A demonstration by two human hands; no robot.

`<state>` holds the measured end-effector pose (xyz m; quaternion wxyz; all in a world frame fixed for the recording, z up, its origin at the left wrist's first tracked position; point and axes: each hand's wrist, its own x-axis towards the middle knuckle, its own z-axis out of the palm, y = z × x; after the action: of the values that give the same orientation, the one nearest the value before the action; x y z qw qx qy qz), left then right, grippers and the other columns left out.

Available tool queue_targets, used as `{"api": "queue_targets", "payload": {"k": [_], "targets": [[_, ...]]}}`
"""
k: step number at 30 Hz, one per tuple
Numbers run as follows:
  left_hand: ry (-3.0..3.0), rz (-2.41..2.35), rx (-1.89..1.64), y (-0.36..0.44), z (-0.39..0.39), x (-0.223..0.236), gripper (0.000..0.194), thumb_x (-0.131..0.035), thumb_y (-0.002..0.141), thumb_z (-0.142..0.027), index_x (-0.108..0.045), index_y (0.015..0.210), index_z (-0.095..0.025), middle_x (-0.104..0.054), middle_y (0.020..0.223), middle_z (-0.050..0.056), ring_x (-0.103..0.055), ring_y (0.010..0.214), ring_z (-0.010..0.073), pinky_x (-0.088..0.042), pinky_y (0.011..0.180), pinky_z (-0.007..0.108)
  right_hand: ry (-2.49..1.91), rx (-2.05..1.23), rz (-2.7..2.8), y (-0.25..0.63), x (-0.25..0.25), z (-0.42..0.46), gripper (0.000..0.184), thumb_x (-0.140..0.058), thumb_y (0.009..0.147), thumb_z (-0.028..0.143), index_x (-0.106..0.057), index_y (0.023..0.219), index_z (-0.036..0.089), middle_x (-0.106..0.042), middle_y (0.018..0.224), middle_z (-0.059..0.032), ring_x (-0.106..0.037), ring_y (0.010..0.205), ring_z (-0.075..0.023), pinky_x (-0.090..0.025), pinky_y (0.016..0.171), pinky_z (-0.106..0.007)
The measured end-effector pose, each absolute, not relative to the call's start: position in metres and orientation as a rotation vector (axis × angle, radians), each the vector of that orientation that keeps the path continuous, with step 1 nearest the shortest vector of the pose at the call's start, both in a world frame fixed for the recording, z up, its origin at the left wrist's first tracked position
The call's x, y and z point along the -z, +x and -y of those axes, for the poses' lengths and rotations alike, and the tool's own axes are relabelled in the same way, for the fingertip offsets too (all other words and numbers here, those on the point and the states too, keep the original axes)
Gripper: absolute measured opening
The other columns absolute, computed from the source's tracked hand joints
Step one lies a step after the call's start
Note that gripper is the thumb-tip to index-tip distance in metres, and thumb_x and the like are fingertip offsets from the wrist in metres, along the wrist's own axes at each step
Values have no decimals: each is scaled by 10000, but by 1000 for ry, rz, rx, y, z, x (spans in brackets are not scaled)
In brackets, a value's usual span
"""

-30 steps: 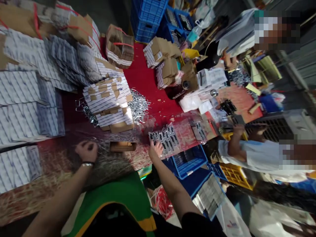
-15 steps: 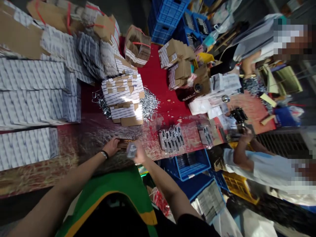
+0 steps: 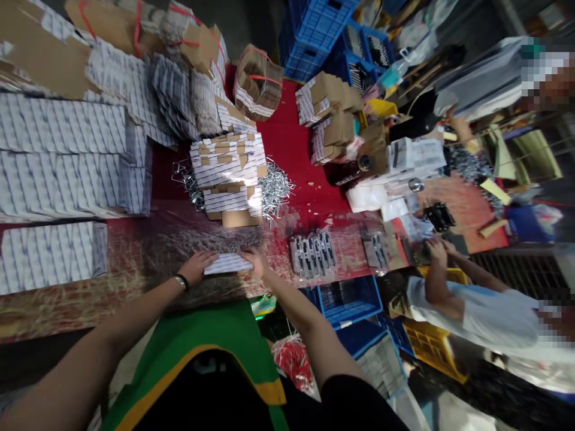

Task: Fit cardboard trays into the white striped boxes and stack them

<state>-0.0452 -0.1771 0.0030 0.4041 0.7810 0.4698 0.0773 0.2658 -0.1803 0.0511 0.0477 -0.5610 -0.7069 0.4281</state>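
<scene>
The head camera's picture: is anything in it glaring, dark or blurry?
Head view throughout: glare whitens part of the carton stack; the upper background is dim; the yellow crate at lower right looks smeared; the striped box between the left hand and right hand is slightly soft, though its stripes show.

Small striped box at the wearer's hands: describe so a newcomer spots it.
Find the red table and go to its near edge, beyond the green apron. A small striped box lies there, left hand at one end, right hand at the other. Unlike the striped boxes stacked at left, it sits between hands.
</scene>
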Motion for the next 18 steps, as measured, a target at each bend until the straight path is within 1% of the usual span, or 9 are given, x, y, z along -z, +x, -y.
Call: {"api": "queue_targets", "payload": {"k": [1,3,4,5,8,11,13,16,18], "targets": [[2072,-1134,-126,-46,179,-8,647,-693,875,-318,-615,1513,-245,-573,1602,165,-485,1517,383,-301,1282,615,-1662,-1330,2325,267,-54,186,845,-847,788,434,-571,1569,270,-526,1620,-147,-607,1360,-336,-516,1124,-450],[2260,-1060,3,-42,184,-18,748,-707,892,-458,-548,1592,-249,-456,1694,169,-337,1606,420,-138,1309,680,-1646,-1293,2635,265,-60,199,1013,-802,859,520,-315,1717,292,-308,1764,-178,-463,1510,-408,-447,1196,-549],[2325,-1041,61,-37,186,-22,808,-698,900,-525,-509,1622,-218,-411,1714,194,-313,1614,432,-102,1309,690,-1700,-1222,2725,263,-62,204,1014,-743,918,546,-213,1744,293,-257,1778,-199,-427,1531,-426,-435,1196,-585],[2349,-1050,104,-30,187,-24,840,-687,908,-560,-496,1629,-174,-394,1713,229,-336,1600,442,-113,1309,680,-1780,-1135,2750,259,-63,208,969,-686,967,543,-173,1751,294,-270,1767,-219,-431,1524,-431,-440,1184,-596],[2292,-1143,133,-8,182,-22,755,-641,957,-514,-541,1587,-110,-435,1665,295,-504,1480,441,-311,1256,604,-1858,-985,2713,251,-64,206,792,-583,1048,459,-232,1741,304,-437,1654,-228,-539,1419,-385,-487,1133,-514],[2227,-1078,73,-3,176,-13,653,-665,943,-490,-624,1518,-183,-533,1604,262,-601,1374,407,-426,1182,539,-1749,-1041,2743,251,-68,197,765,-578,1056,488,-264,1732,315,-515,1575,-214,-617,1316,-355,-515,1086,-470],[2218,-1048,61,-5,179,-9,623,-691,923,-473,-648,1495,-230,-561,1585,240,-590,1378,414,-410,1189,559,-1751,-1047,2755,252,-71,197,798,-594,1046,510,-247,1735,306,-499,1600,-226,-598,1349,-370,-504,1103,-505],[2199,-1135,13,1,190,-12,696,-738,887,-490,-607,1538,-282,-507,1640,215,-441,1504,476,-285,1239,660,-1825,-1033,2704,249,-74,205,939,-699,964,585,-267,1727,250,-420,1672,-268,-503,1459,-429,-416,1181,-607],[2159,-1193,17,15,195,-22,765,-783,847,-482,-576,1560,-299,-488,1654,202,-377,1535,496,-243,1245,683,-1870,-1049,2629,243,-79,204,969,-770,891,631,-372,1686,245,-476,1637,-263,-493,1458,-445,-331,1215,-662]]}}
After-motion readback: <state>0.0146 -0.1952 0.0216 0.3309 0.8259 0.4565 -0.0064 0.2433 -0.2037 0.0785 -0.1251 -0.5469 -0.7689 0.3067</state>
